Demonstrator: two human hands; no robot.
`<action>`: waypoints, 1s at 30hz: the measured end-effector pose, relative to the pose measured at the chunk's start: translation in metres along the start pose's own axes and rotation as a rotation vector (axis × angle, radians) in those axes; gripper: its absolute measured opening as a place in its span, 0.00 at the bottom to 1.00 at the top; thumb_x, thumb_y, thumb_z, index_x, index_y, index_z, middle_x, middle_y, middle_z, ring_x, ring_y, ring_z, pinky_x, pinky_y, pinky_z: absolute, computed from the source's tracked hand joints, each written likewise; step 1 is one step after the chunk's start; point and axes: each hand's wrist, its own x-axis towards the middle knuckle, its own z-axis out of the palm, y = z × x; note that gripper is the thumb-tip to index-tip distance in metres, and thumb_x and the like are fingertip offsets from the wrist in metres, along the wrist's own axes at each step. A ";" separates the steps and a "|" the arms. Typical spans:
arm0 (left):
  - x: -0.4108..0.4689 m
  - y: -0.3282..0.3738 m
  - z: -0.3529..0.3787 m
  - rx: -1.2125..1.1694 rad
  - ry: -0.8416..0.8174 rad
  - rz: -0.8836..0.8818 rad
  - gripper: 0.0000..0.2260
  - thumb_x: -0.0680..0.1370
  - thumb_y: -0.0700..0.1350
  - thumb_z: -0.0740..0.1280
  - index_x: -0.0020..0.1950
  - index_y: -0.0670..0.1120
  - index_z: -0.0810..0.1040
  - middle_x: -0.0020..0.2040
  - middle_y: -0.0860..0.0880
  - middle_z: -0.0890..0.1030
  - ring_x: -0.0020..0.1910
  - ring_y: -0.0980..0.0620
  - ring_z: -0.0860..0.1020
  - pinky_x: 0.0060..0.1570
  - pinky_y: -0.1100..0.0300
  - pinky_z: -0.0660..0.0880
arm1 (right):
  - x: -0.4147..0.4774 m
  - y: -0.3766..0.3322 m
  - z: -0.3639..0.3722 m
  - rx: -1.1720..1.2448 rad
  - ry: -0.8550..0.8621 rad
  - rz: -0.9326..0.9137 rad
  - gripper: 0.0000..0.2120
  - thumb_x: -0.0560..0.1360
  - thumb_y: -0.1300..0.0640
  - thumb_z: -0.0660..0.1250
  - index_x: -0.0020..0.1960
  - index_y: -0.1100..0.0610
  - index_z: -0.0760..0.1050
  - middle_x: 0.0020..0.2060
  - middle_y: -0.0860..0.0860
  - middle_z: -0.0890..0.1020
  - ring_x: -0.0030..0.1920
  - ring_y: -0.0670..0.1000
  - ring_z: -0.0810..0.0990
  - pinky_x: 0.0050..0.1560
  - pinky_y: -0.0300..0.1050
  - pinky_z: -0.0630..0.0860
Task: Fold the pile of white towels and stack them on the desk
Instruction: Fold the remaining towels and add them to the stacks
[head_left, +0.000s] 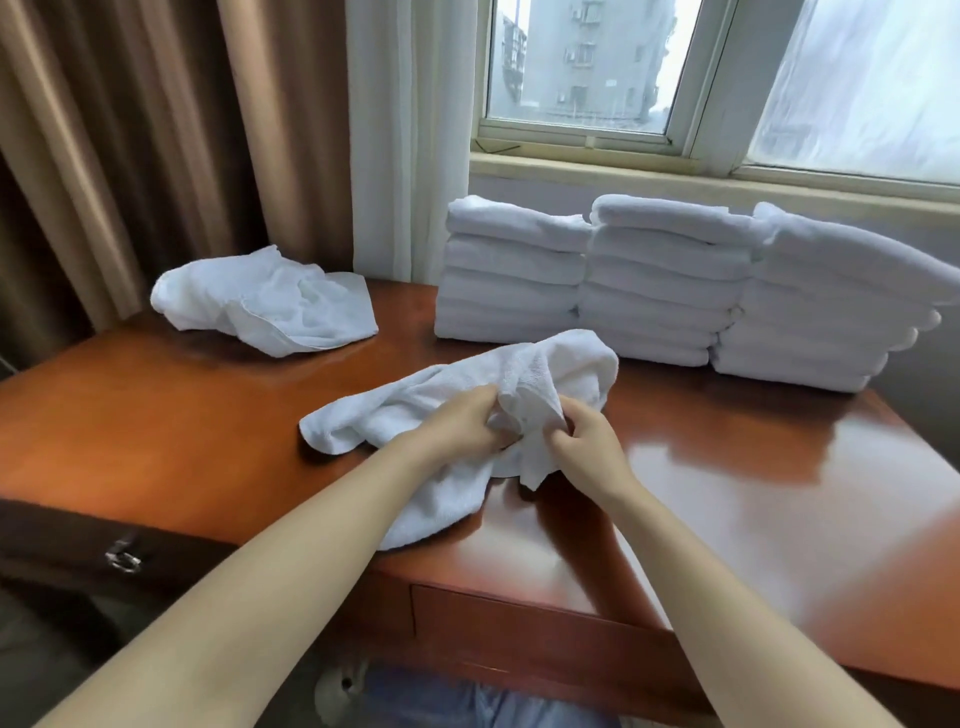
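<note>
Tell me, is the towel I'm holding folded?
Not folded: the towel lies crumpled on the desk, left hand and right hand gripping its bunched middle.

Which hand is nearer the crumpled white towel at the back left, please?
Left: the left hand sits front-right of the back-left crumpled white towel; the right hand lies farther right.

It looks like a hotel room: a glossy wooden desk (182, 415) with many identical folded white towels (649, 280), heavy brown curtains (130, 130), and a window (675, 78) facing apartment blocks.
</note>
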 end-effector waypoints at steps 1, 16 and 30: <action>0.005 -0.001 -0.001 -0.007 -0.003 0.008 0.12 0.73 0.58 0.65 0.54 0.55 0.77 0.49 0.57 0.82 0.52 0.54 0.80 0.53 0.47 0.78 | 0.004 0.001 0.002 -0.005 0.000 0.004 0.19 0.72 0.68 0.58 0.38 0.45 0.76 0.32 0.44 0.79 0.36 0.46 0.75 0.36 0.43 0.71; -0.032 -0.058 -0.039 -0.166 0.102 -0.044 0.12 0.76 0.50 0.71 0.59 0.58 0.77 0.55 0.58 0.81 0.52 0.59 0.79 0.54 0.57 0.78 | 0.016 0.009 0.032 0.056 0.092 0.007 0.18 0.74 0.66 0.62 0.36 0.44 0.70 0.36 0.40 0.76 0.38 0.38 0.75 0.39 0.34 0.67; -0.110 -0.052 -0.007 -0.059 0.236 -0.031 0.25 0.64 0.63 0.75 0.56 0.60 0.71 0.53 0.64 0.77 0.59 0.63 0.72 0.64 0.56 0.70 | 0.000 0.014 0.031 -0.042 0.100 -0.135 0.31 0.66 0.55 0.62 0.68 0.41 0.74 0.50 0.40 0.81 0.47 0.47 0.79 0.46 0.48 0.77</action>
